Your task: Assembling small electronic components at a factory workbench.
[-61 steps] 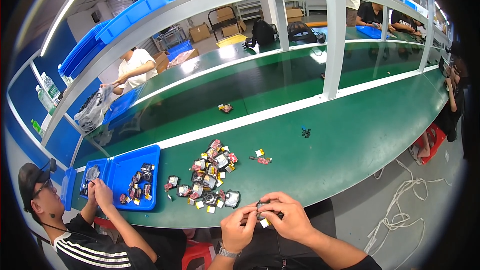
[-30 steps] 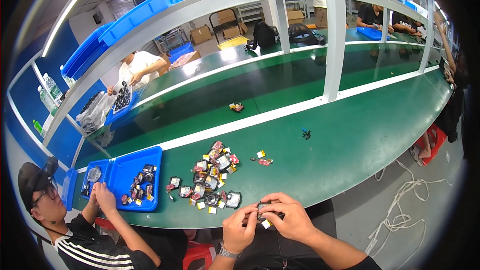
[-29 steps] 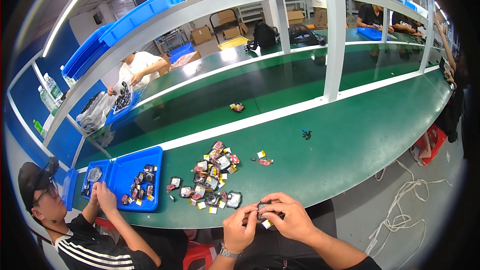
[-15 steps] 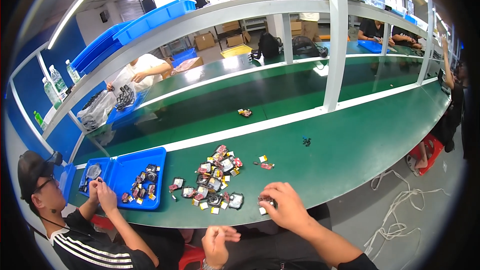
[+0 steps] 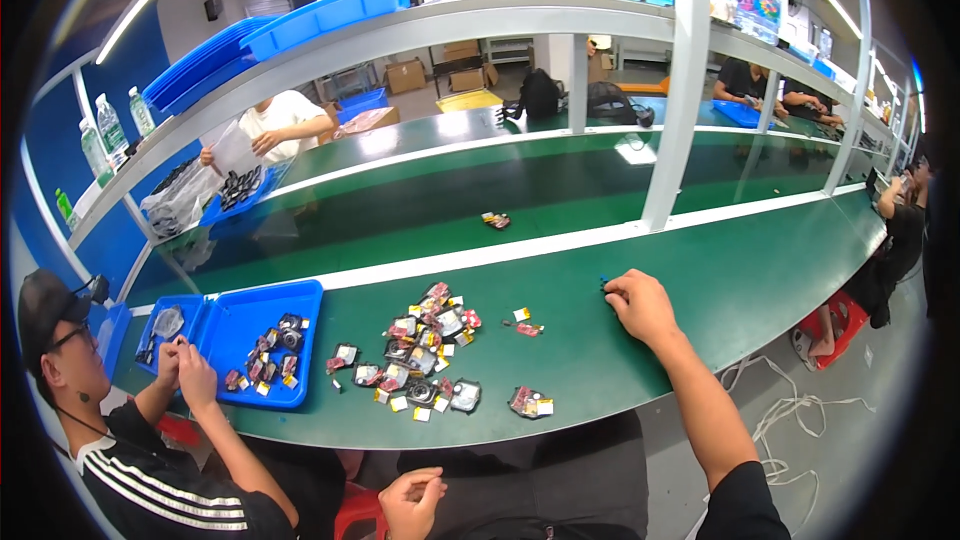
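My right hand (image 5: 642,308) is stretched out over the green bench, its fingertips drawn together against a cluster of tiny dark blue-black pieces (image 5: 605,282), mostly covered by the fingers. Whether a piece is between them is hidden. Low in front of me, off the bench edge, my left hand (image 5: 413,502) is curled with thumb and fingers together; what it holds, if anything, does not show. One small electronic assembly (image 5: 526,401) with a dark round housing, red board and white-yellow block lies near the front edge. A heap of similar assemblies (image 5: 425,340) is left of it.
A loose red board with a yellow-white block (image 5: 528,328) lies beyond the single assembly. At left, a co-worker's hands (image 5: 190,375) are by a blue tray (image 5: 314,340) of assemblies. Metal shelf posts (image 5: 680,90) rise behind the bench. White cables (image 5: 800,410) trail on the floor.
My right hand has left the assembly near the front edge and reached forward and right to the tiny dark pieces. My left hand has dropped lower and its fingers have curled in.
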Tool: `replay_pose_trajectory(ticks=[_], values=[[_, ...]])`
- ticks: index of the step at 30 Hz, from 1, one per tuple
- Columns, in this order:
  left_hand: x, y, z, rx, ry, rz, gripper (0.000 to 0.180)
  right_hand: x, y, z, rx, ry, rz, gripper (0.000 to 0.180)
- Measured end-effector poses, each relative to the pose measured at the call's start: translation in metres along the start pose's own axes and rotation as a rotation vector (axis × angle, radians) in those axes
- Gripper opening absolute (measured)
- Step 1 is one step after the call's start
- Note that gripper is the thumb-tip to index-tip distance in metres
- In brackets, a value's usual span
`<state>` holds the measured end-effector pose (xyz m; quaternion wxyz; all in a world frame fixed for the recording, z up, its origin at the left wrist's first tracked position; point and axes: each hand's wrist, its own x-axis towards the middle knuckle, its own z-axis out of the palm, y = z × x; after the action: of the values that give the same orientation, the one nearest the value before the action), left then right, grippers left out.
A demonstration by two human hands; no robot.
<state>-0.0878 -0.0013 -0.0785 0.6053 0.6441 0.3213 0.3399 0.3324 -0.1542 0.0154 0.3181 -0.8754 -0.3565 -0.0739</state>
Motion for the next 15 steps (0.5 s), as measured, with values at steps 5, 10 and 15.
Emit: replay_pose_trajectory(ticks=[5, 10, 15], values=[[0.006, 0.010, 0.006, 0.045, -0.021, 0.057, 0.005, 0.001, 0.011, 0.009, -0.055, 0.085, -0.096, 0.009], [0.005, 0.010, 0.001, 0.058, 0.057, 0.097, 0.009, 0.004, 0.010, 0.012, -0.026, 0.083, -0.090, 0.002], [0.013, 0.004, -0.028, 0.122, 0.246, 0.156, 0.019, 0.003, 0.015, 0.013, 0.027, 0.139, -0.105, 0.003]])
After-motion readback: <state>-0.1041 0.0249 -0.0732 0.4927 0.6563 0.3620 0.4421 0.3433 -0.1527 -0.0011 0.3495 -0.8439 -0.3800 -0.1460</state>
